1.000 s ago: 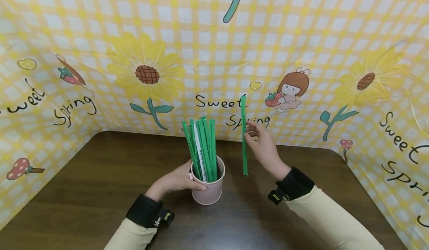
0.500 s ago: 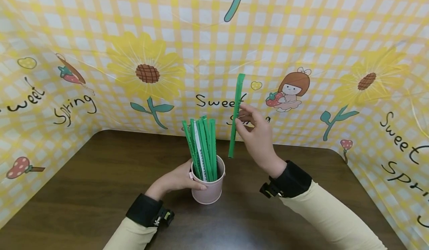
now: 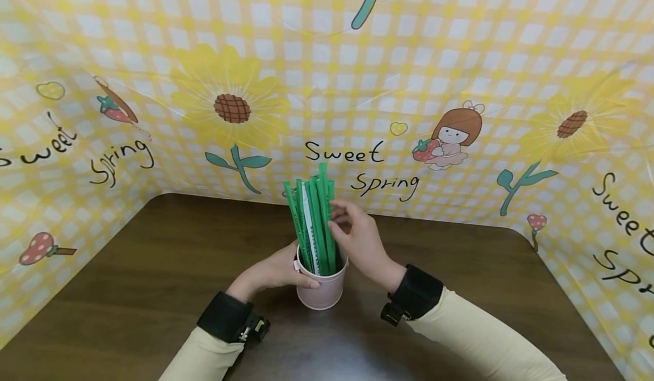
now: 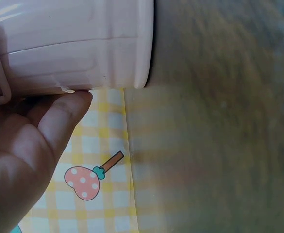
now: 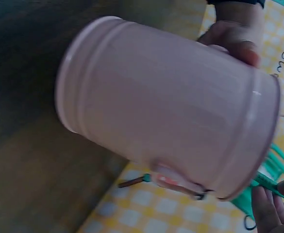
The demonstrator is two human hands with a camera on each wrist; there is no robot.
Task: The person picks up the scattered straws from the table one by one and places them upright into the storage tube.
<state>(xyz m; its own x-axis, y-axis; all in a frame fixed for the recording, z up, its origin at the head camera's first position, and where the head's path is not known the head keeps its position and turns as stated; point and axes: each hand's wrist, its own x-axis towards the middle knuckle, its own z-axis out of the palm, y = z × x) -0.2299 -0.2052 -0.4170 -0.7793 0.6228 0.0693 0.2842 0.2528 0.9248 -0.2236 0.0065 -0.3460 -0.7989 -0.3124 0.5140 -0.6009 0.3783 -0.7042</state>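
A pink cup (image 3: 323,289) stands on the dark wooden table (image 3: 153,267), with a bundle of green strips (image 3: 311,222) upright in it. My left hand (image 3: 298,270) grips the cup's left side, thumb across the front. My right hand (image 3: 338,215) is at the bundle's right edge and pinches one green strip (image 3: 323,185), which stands in the cup and pokes up above the others. The left wrist view shows the cup (image 4: 74,43) lying against my fingers (image 4: 59,116). In the right wrist view I see the cup (image 5: 171,111), strip ends (image 5: 273,170) and my right fingertips (image 5: 273,208).
A yellow checked cloth (image 3: 460,57) printed with sunflowers and "Sweet Spring" walls in the table at the back and on both sides. Bare table (image 3: 485,267) lies to the left and right of the cup.
My right hand has carried the single green strip from the air right of the cup leftward and down into the cup among the others. The left hand has kept its hold on the cup.
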